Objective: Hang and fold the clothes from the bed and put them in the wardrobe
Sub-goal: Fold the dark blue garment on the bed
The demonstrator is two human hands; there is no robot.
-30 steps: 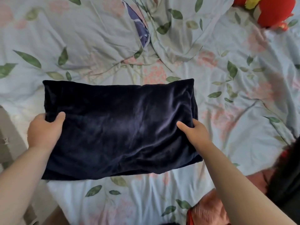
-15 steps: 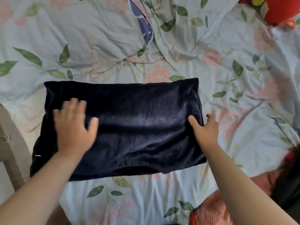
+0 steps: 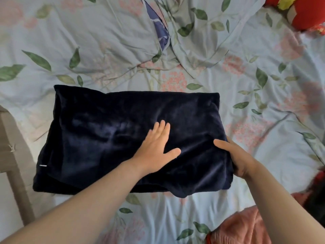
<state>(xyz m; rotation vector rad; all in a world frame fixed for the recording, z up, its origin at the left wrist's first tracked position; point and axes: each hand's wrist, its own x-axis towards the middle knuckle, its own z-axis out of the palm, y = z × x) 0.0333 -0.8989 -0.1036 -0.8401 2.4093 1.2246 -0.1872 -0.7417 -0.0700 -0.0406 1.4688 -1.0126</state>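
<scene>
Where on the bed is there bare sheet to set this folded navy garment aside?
Flat sheet lies right of the navy garment, below the red plush toy. Crowded: rumpled duvet behind, orange garment near right.

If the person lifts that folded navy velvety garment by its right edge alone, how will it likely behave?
Probably floppy: the folded navy garment sags at its edges on the bedsheet. The layers may slide apart, since its sheen suggests a slick pile. The left hand pressing flat and the right hand gripping the edge suggest it needs support from both.
</scene>
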